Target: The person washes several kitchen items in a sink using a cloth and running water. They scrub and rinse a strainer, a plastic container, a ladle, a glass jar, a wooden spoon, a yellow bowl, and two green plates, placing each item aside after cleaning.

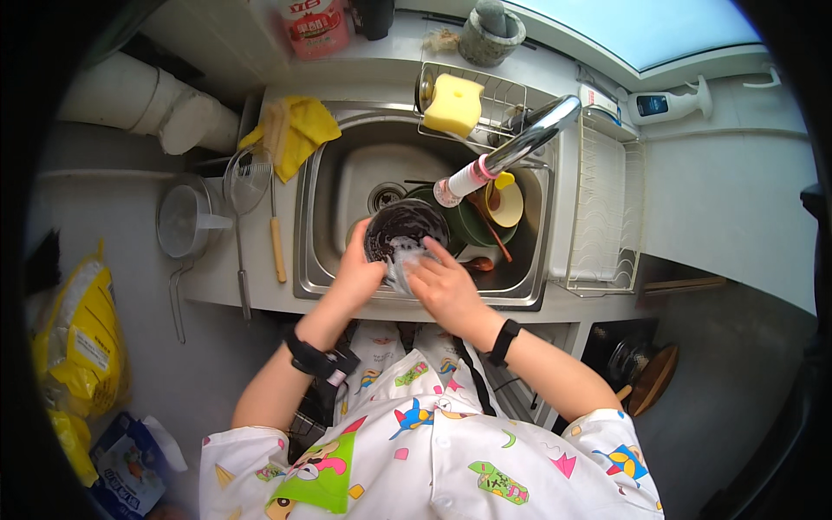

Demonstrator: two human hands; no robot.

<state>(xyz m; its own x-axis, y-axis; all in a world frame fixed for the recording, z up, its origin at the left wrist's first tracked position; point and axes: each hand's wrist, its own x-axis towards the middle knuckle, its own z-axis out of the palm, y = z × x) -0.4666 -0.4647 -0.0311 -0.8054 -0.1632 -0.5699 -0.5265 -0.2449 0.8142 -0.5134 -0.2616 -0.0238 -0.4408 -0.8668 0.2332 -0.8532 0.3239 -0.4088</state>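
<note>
Over the stainless steel sink [338, 162], my left hand [364, 270] grips the rim of a dark round bowl [406, 224] with some suds inside, tilted towards me. My right hand [442, 279] presses a whitish, translucent scrubbing cloth [400, 270] against the bowl's near edge. Right of the bowl, a green bowl [478, 227] holds a small yellow bowl [507, 205] and a wooden spoon [491, 221]. Another wooden spoon [480, 264] lies near my right fingers. The chrome faucet [533, 133] reaches over the sink; whether water runs is not clear.
A yellow sponge [453, 105] sits in a wire basket [507, 91] behind the sink. Left are a yellow cloth [305, 130], a mesh strainer [249, 188] and a plastic strainer cup [185, 222]. Right stands a dish rack [601, 214]; a stone mortar [492, 39] is at the back.
</note>
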